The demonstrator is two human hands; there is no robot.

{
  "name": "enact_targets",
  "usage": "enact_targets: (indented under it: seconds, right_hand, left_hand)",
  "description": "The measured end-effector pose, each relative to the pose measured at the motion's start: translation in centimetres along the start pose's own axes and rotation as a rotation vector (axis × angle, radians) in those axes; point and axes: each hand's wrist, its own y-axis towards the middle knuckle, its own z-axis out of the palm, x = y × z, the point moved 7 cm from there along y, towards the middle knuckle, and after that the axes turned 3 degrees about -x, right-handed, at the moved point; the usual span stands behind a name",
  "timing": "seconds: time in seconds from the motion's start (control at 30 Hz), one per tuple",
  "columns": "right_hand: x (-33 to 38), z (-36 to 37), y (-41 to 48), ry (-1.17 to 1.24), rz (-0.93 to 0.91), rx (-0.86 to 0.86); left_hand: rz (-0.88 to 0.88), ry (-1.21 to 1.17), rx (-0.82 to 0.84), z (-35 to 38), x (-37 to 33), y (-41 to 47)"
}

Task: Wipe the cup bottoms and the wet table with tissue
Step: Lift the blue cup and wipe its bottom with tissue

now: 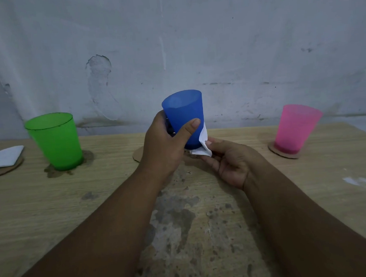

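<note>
Mid-task: the left hand fingers wrap the blue cup lifted at center; the right hand pinches tissue under its base. Green cup at 9 o'clock stands in wet bench patches, unwiped.

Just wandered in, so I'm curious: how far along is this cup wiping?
Done, it seems: the pink cup sits on its cardboard mat. In hand: left hand lifts the blue cup; right hand presses tissue under it. Left: the green cup, standing in a wet patch.
</note>
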Motion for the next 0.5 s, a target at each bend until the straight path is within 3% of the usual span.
enact_targets:
  seconds: [0.33,0.5]
  right_hand:
    - [0.9,-0.8,-0.5,-0.255,0.002,-0.070]
    - [2.8,-2.9,-0.8,-0.311,-0.013,-0.226]
  left_hand:
    - [-0.002,0.038,-0.004,0.3,-0.1,-0.1]
    - [-0.013,0.052,0.014,0.8,-0.2,-0.4]
